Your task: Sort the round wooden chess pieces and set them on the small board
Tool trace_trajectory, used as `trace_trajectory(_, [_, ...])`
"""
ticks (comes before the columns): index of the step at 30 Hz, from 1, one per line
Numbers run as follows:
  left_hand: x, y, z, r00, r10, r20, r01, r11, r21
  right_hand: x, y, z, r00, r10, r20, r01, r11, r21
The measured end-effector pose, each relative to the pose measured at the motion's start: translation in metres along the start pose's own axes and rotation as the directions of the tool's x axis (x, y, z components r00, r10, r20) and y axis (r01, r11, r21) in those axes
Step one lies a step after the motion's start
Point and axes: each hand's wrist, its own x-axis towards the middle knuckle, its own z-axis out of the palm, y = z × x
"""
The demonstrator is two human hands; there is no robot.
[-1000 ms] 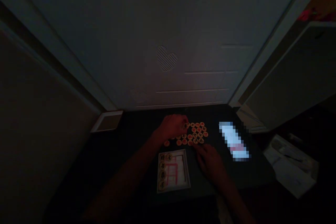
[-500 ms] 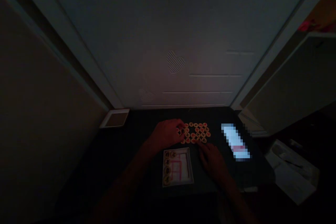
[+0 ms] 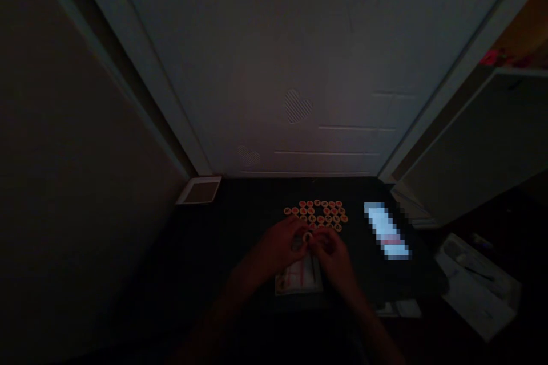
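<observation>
The scene is very dark. Several small round game pieces [image 3: 319, 214] with red marks lie in rows on a dark tabletop [image 3: 240, 228]. Nearer me sits a white square tray [image 3: 299, 279] with red lines, partly hidden by my hands. My left hand [image 3: 285, 245] and my right hand [image 3: 336, 254] meet over the tray's far edge. Between their fingertips shows one round piece [image 3: 307, 237], pinched there. Which hand grips it I cannot tell.
A bright, blurred-out rectangle [image 3: 386, 231] lies to the right of the pieces. A pale flat square box [image 3: 200, 190] lies at the back left. A door with a heart mark [image 3: 298, 105] rises behind the table. A pale plastic container [image 3: 475, 276] is low at the right.
My left hand has pulled back from the rows of pieces toward me. Both hands now meet over the tray with one piece between them. The view has shifted slightly left.
</observation>
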Motion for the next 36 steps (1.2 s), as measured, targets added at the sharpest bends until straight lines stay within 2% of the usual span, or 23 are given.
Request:
trace_trajectory(4, [-0.001, -0.008, -0.004, 1.000, -0.001, 0.006, 0.002, 0.987, -0.162, 0.001, -0.003, 0.000, 1.000, 0.029, -0.009, -0.028, 0.999, 0.041])
trace_trajectory(7, [-0.001, -0.012, -0.009, 0.998, -0.060, 0.018, 0.062, 0.956, -0.286, 0.004, -0.009, 0.001, 0.999, 0.037, 0.024, -0.038, 0.999, 0.027])
trace_trajectory(13, [-0.003, -0.022, -0.005, 0.977, -0.170, 0.128, 0.213, 0.768, -0.604, 0.007, -0.007, 0.006, 1.000, 0.006, 0.012, -0.005, 1.000, -0.026])
trace_trajectory(16, [-0.003, -0.029, 0.002, 0.965, -0.229, 0.127, 0.255, 0.709, -0.657, 0.005, -0.005, 0.006, 1.000, -0.029, 0.007, 0.030, 0.993, -0.111])
trace_trajectory(19, [-0.003, -0.033, 0.011, 0.952, -0.289, 0.096, 0.276, 0.686, -0.673, 0.003, -0.004, 0.004, 0.991, -0.125, 0.057, 0.134, 0.968, -0.213])
trace_trajectory(23, [-0.003, -0.034, 0.022, 0.942, -0.325, 0.084, 0.294, 0.680, -0.671, 0.001, -0.004, 0.001, 0.947, -0.295, 0.123, 0.320, 0.863, -0.392])
trace_trajectory(27, [-0.006, -0.033, 0.027, 0.946, -0.317, 0.067, 0.277, 0.684, -0.675, 0.000, 0.000, -0.001, 0.917, -0.370, 0.148, 0.395, 0.804, -0.445])
trace_trajectory(31, [-0.011, -0.030, 0.025, 0.940, -0.334, 0.074, 0.295, 0.682, -0.669, -0.001, 0.006, 0.000, 0.950, -0.289, 0.115, 0.310, 0.846, -0.433])
trace_trajectory(34, [-0.018, -0.027, 0.019, 0.933, -0.351, 0.074, 0.317, 0.708, -0.631, -0.002, 0.007, -0.001, 0.986, -0.123, 0.115, 0.156, 0.929, -0.336])
trace_trajectory(36, [-0.024, -0.026, 0.014, 0.935, -0.348, 0.064, 0.319, 0.752, -0.577, -0.003, 0.005, -0.003, 0.991, -0.012, 0.137, 0.048, 0.964, -0.260])
